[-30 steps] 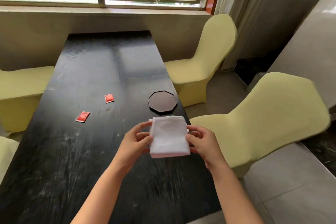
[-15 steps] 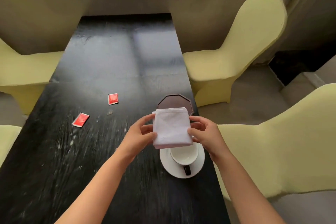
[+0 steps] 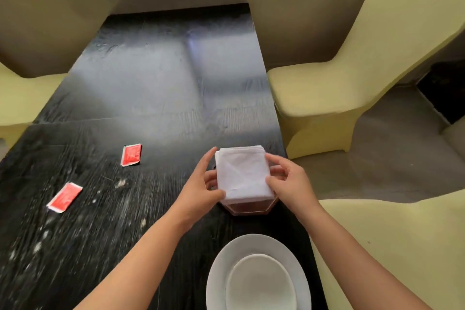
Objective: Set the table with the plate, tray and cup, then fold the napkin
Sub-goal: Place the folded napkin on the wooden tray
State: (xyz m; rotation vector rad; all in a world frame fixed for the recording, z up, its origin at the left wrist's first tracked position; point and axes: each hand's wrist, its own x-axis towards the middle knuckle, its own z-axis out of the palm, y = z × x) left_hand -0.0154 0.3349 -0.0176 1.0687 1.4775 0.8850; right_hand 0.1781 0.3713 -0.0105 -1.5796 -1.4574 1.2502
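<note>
Both grips, left hand (image 3: pixel 201 190) and right hand (image 3: pixel 289 184), pinched folded napkin (image 3: pixel 242 175) over octagonal tray (image 3: pixel 249 207) | saucer (image 3: pixel 219 264) and cup (image 3: pixel 260 282) set nearer than tray | napkin placement apparently left

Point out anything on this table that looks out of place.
Two red packets lie loose at odd angles on the black table, left of the napkin, amid pale specks like crumbs. Nothing looks spilled or broken.

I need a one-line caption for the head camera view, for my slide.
Both hands, left and right, hold a folded white napkin over the brown tray.
</note>
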